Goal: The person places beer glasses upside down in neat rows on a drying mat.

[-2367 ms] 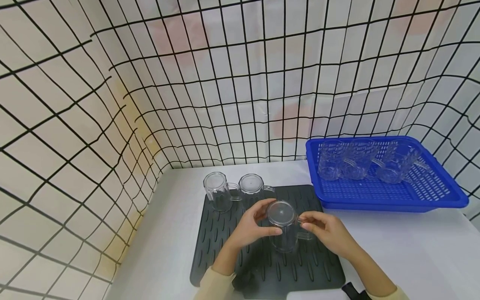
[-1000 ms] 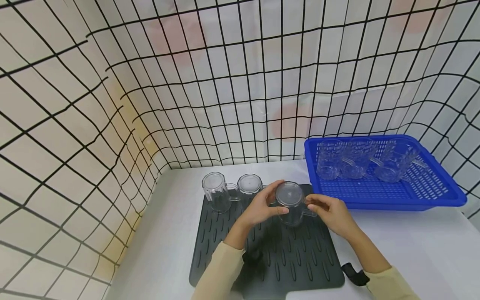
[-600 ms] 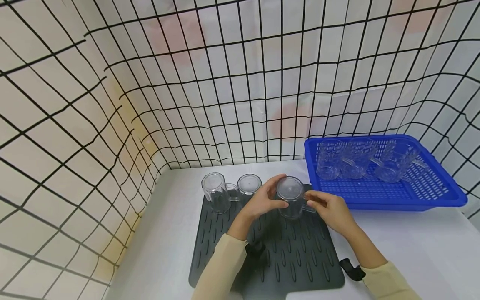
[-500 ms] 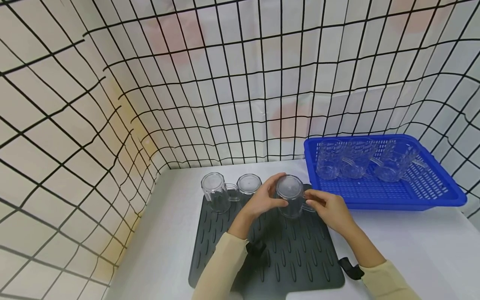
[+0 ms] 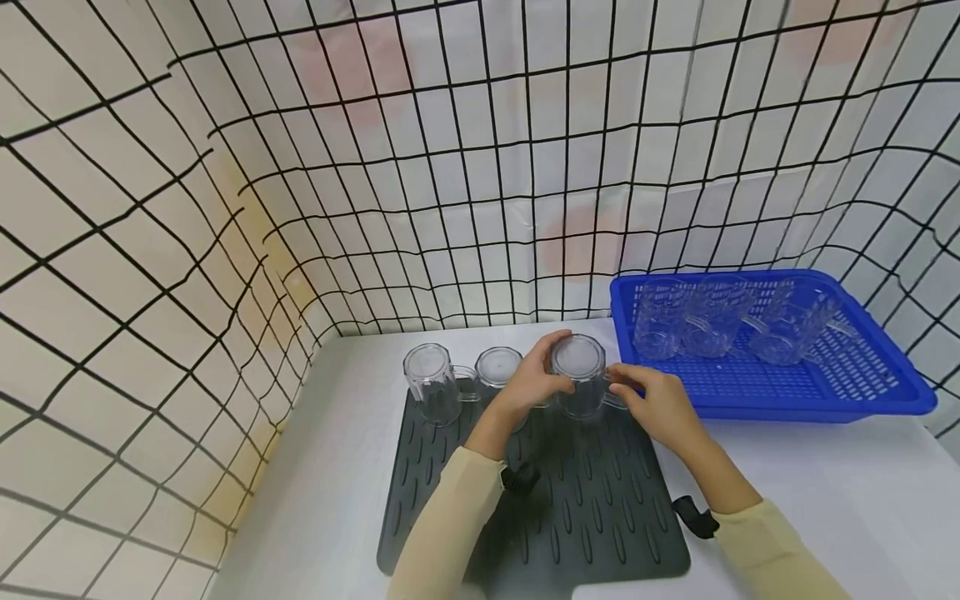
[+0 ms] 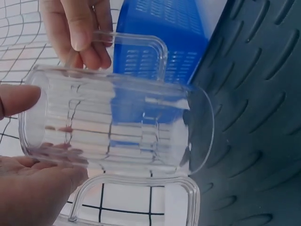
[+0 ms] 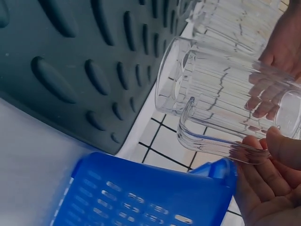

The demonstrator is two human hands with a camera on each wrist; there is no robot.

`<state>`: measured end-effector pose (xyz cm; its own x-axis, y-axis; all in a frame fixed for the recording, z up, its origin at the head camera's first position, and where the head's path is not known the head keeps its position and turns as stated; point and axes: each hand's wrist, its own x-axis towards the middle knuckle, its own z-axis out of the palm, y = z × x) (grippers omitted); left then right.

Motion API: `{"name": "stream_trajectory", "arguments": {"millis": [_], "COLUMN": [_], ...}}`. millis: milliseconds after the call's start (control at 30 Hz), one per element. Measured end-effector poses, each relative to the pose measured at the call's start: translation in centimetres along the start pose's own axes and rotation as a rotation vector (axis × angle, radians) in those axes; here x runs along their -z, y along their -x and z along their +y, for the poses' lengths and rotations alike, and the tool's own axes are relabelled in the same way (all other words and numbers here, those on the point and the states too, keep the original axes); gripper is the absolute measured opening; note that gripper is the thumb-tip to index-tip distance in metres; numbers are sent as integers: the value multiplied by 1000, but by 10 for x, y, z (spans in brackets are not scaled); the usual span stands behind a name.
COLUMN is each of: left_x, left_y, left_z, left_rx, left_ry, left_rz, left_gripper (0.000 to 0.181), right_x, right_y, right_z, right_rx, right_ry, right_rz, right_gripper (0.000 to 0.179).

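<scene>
An upside-down clear glass mug (image 5: 579, 358) is between my hands over the far right part of a dark ribbed drying mat (image 5: 592, 517). My left hand (image 5: 531, 385) grips its body near the upturned base, thumb on the near side and fingers behind. My right hand (image 5: 660, 410) pinches the handle, which points right; the right wrist view shows thumb and fingers at the handle (image 7: 211, 143). In the left wrist view the mug's rim (image 6: 207, 132) is close over the mat. Two more upturned glass mugs, one at the far left corner (image 5: 433, 383) and one beside my left hand (image 5: 498, 367), stand in line with it.
A blue slotted plastic basket (image 5: 780, 408) stands to the right on the white table (image 5: 810, 492), holding several clear glass mugs (image 5: 712, 321). A black wire grid (image 5: 487, 175) over white sheeting walls the back and sides.
Both hands have carried the mug away from me, from the mat's middle to its far edge, level with the two standing mugs. The standing mugs and basket have stayed put.
</scene>
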<state>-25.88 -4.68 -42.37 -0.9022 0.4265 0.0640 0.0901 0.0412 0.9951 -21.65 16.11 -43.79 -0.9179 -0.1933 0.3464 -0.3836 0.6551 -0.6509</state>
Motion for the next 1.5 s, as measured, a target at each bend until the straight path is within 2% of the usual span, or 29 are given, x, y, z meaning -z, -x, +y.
{"name": "stream_trajectory", "arguments": {"millis": [167,233,300,633,933,1133,1267,1367,1500], "left_x": [-6,-6,-8,-9,-11,-12,-11,-10,-7], "left_y": [-8,-13,-14,-11,-10,-9,-5,2,22], "left_z": [-1,-10,-9,-15,-18,-13,-11,-9,-4], "left_rx": [37,42,52,14,-47,-125,-182,-212,-232], "left_ry": [-90,-134,-162,-230,-178,-131,-119,-116,-123], "left_rz": [57,87,103,111,150,166,156,133,86], "left_gripper": [82,83,84,82,79,80,78,77,75], "right_x": [-4,-7,-10,-19,-22,-18,-16,-16,-15], "right_y": [-2,-3,-3,-1,0,1,3,5,9], "right_z": [8,12,15,21,19,16,16,17,20], "right_rx": [19,27,39,93,107,64,54,73,109], "right_ry": [50,61,65,92,93,76,57,43,11], "right_rz": [7,11,20,62,75,51,48,77,156], "right_gripper": [31,31,31,30,36,42,44,46,47]}}
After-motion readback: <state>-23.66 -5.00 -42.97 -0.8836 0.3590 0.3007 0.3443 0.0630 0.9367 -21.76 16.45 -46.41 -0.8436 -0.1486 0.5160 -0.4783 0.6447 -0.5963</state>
